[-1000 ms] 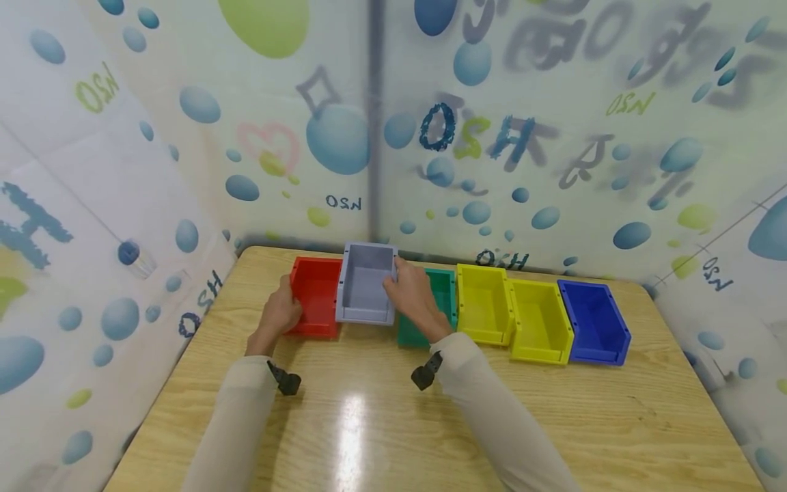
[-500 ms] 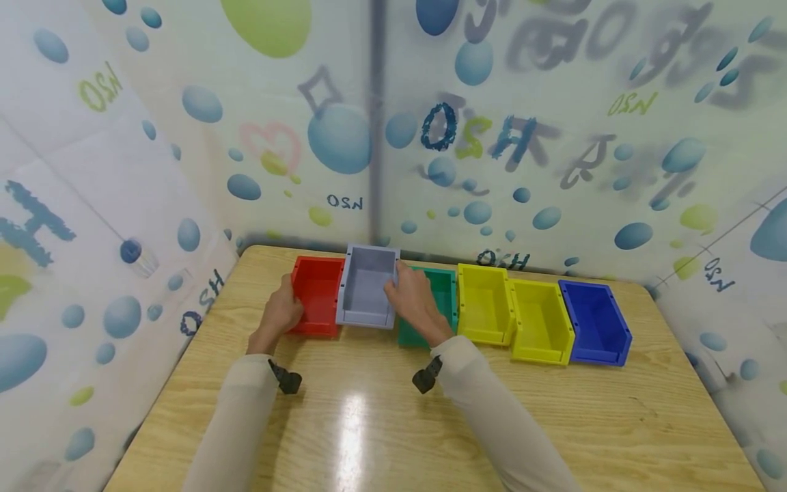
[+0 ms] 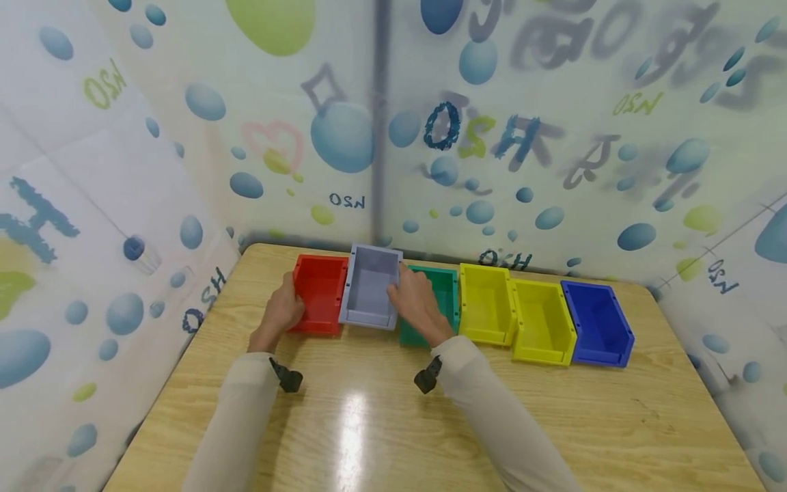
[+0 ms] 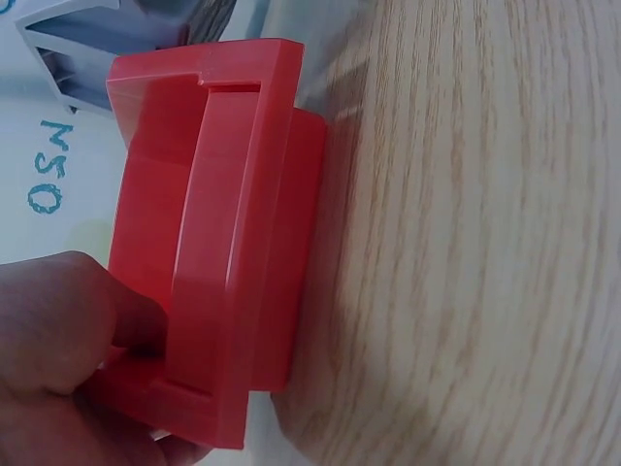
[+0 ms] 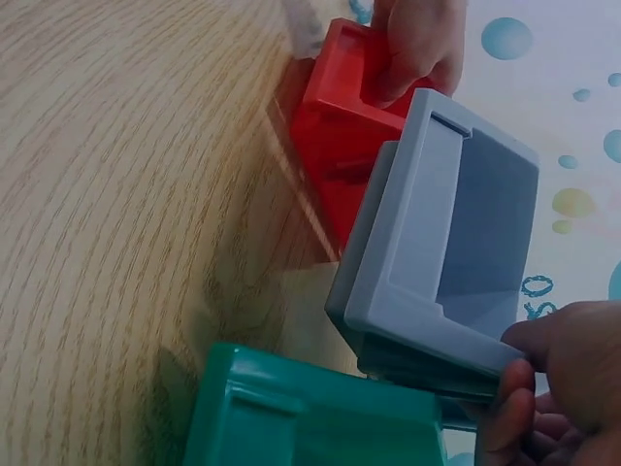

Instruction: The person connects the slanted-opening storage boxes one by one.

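Note:
My left hand grips the left wall of a red storage bin at the left end of a row, its thumb inside the bin. With my right hand I pinch the right wall of a light grey bin. In the right wrist view that grey bin is tilted and raised above the table, between the red bin and a green bin. Its left side overlaps the red bin's right edge in the head view. My right forearm partly hides the green bin.
Two yellow bins and a blue bin stand right of the green one. All the bins are near the back edge of a wooden table. A patterned wall covering rises close behind and at both sides.
The grey bin has come down slightly in my right hand. My left hand keeps its grip on the red bin, and the view has shifted a little.

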Demonstrator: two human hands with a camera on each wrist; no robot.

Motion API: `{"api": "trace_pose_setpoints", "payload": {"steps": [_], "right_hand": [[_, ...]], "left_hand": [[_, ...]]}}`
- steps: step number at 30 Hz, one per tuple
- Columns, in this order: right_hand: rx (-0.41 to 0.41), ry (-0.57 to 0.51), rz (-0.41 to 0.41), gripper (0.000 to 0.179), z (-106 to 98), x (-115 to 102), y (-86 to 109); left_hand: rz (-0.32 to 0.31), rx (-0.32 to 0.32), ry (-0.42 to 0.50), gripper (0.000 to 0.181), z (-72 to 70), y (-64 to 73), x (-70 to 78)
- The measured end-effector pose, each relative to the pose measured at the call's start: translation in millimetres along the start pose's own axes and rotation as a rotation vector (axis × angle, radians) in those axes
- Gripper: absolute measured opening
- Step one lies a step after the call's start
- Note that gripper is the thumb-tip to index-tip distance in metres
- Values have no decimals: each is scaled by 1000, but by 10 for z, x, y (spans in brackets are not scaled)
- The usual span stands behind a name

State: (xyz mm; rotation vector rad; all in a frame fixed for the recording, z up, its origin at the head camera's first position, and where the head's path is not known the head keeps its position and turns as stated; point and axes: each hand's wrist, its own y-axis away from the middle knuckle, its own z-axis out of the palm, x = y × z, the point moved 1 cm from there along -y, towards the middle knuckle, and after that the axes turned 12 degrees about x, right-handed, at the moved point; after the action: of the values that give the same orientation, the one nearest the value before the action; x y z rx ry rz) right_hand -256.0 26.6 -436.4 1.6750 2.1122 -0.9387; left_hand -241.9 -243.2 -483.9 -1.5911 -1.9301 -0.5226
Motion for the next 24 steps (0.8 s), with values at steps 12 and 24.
{"api": "trace_pose_setpoints", "payload": {"steps": [12,24], "right_hand": [[7,-61,23,22,71,116,-9],[32,-44,17,35,80,68,3]], "left_hand": [[-12,-3,6,54,9,-6,-11],[-19,-2,2,54,-24,0,-9]]}}
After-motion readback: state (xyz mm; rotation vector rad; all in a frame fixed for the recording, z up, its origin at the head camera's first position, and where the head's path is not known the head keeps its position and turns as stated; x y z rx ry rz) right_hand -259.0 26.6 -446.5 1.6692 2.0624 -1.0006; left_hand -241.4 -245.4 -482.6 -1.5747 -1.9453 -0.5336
